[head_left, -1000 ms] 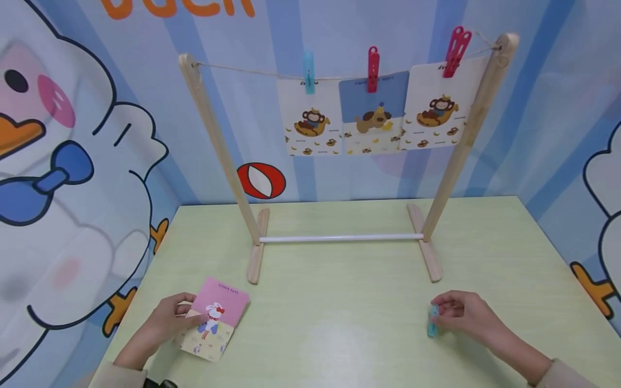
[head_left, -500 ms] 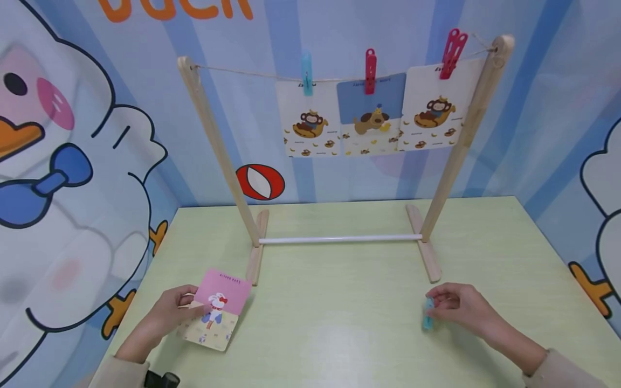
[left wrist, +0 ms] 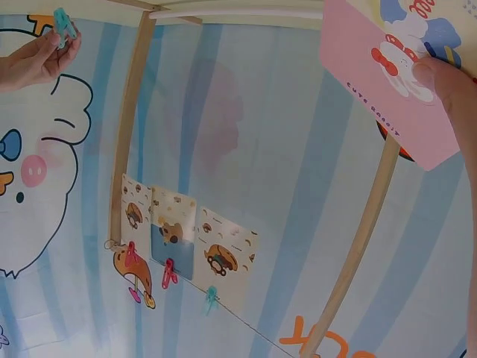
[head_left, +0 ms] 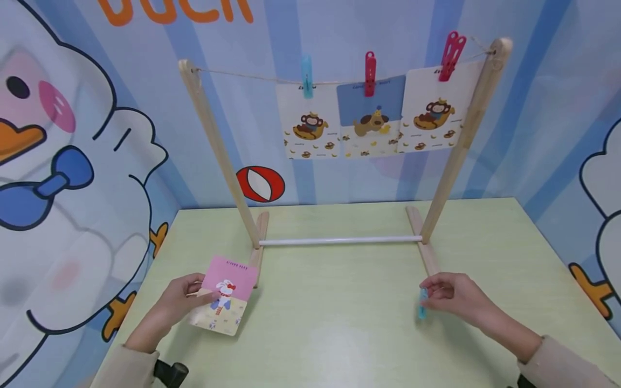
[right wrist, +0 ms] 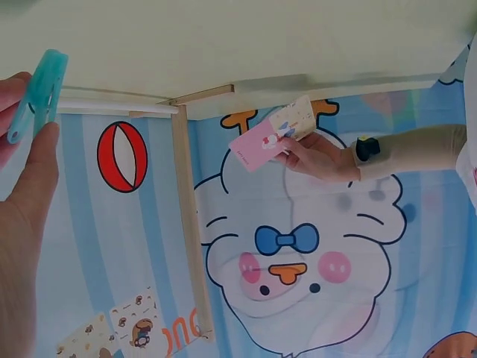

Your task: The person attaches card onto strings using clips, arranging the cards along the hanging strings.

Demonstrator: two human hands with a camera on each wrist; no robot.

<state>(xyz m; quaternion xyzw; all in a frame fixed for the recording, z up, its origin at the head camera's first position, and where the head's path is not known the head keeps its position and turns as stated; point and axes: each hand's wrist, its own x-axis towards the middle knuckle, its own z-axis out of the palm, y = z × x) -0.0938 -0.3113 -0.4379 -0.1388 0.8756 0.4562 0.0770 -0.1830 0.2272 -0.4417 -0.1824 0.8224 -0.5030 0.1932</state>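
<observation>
Between thumb and fingers my left hand (head_left: 181, 302) pinches a pink and cream card (head_left: 232, 283) with a white rabbit on it, held above the table at the front left. On the other side, my right hand (head_left: 456, 296) pinches a light blue clothespin (head_left: 422, 303). The right wrist view shows that clothespin (right wrist: 43, 93) upright between thumb and fingertips. A string on a wooden stand (head_left: 215, 145) bears two monkey cards and a blue dog card (head_left: 371, 102). A blue clothespin (head_left: 307, 76) clips the left card; a red clothespin (head_left: 370, 74) clips the middle one.
Two red clothespins (head_left: 452, 55) overlap on the right monkey card (head_left: 434, 116). A white rod (head_left: 339, 241) joins the stand's feet low over the pale green table (head_left: 335, 318). Behind rises a printed wall (head_left: 339, 183) with a duck on the left. The string's left stretch bears no card.
Both hands have moved forward toward the stand. The card in the left hand has also shifted right; the clothespin in the right hand has shifted slightly left.
</observation>
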